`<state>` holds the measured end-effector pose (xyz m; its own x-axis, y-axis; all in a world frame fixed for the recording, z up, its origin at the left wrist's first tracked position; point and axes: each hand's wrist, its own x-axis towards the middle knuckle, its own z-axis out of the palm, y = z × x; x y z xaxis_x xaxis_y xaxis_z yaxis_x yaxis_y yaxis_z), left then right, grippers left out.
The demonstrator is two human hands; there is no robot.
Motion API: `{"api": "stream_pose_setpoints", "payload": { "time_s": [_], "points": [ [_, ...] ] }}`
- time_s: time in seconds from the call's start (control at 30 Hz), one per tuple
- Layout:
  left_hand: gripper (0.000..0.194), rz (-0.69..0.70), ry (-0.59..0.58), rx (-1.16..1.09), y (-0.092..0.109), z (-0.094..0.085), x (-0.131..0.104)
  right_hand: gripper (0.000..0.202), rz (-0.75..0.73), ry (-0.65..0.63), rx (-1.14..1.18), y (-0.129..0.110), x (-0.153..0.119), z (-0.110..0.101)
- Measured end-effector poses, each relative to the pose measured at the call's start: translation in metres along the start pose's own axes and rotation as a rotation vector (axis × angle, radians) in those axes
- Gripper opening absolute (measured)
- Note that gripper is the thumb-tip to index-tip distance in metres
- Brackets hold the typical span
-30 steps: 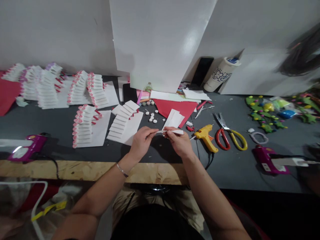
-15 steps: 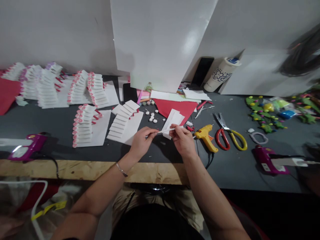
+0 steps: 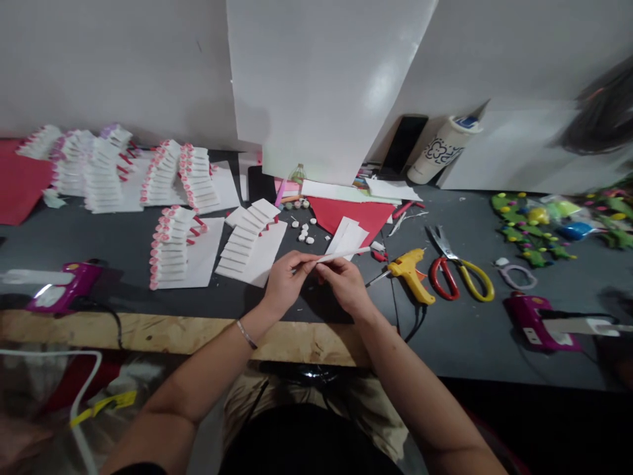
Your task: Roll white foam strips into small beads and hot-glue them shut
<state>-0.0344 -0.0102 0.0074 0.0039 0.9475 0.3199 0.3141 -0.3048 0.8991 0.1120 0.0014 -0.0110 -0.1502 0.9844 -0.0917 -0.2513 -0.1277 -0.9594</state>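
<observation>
Between my two hands is a thin white paper strip (image 3: 349, 253), held nearly level above the table, its free end pointing right. My left hand (image 3: 289, 280) pinches its left end. Right beside it, my right hand (image 3: 343, 280) has its fingertips closed on the strip's lower edge. Loose white paper pieces (image 3: 346, 234) lie just behind, partly over a red sheet (image 3: 341, 209). To the left, a row of folded white pieces (image 3: 236, 249) rests on a white card (image 3: 270, 247). Small white round bits (image 3: 305, 231) are scattered behind my left hand.
A yellow glue gun (image 3: 409, 272) lies right of my hands, then scissors (image 3: 448, 264) with red and yellow handles. Purple power strips (image 3: 69, 287) stand at both sides. Several pink-edged paper stacks (image 3: 171, 247) fill the left. A tumbler (image 3: 440, 152) and a phone (image 3: 405, 145) lean at the back.
My right hand has moved left along the strip until it is beside my left hand, leaving the strip's right end free. The view has shifted slightly.
</observation>
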Motion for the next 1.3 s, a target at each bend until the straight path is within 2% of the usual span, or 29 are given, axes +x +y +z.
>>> {"api": "stream_pose_setpoints", "payload": {
  "time_s": [0.07,0.17,0.43,0.6,0.9,1.3],
  "points": [
    [0.01,-0.032,0.019,-0.018,0.0,0.002,-0.002,0.023,-0.022,0.042,-0.022,0.001,0.001,-0.001],
    [0.009,-0.057,0.023,-0.023,0.0,0.003,-0.003,0.025,-0.021,0.04,-0.019,-0.001,0.0,-0.002],
    [0.013,-0.034,-0.007,0.022,0.0,0.0,-0.003,0.027,-0.057,0.079,0.003,-0.002,-0.001,-0.002],
    [0.01,0.017,0.017,0.088,0.001,-0.005,-0.003,0.027,-0.087,0.131,0.049,-0.001,0.0,-0.005],
    [0.01,0.042,0.017,0.09,0.001,-0.001,-0.003,0.029,-0.041,0.088,0.062,-0.003,-0.002,0.0],
    [0.013,-0.197,-0.062,0.012,-0.005,-0.008,0.002,0.037,-0.051,0.206,-0.112,-0.009,-0.003,-0.005]
  ]
}}
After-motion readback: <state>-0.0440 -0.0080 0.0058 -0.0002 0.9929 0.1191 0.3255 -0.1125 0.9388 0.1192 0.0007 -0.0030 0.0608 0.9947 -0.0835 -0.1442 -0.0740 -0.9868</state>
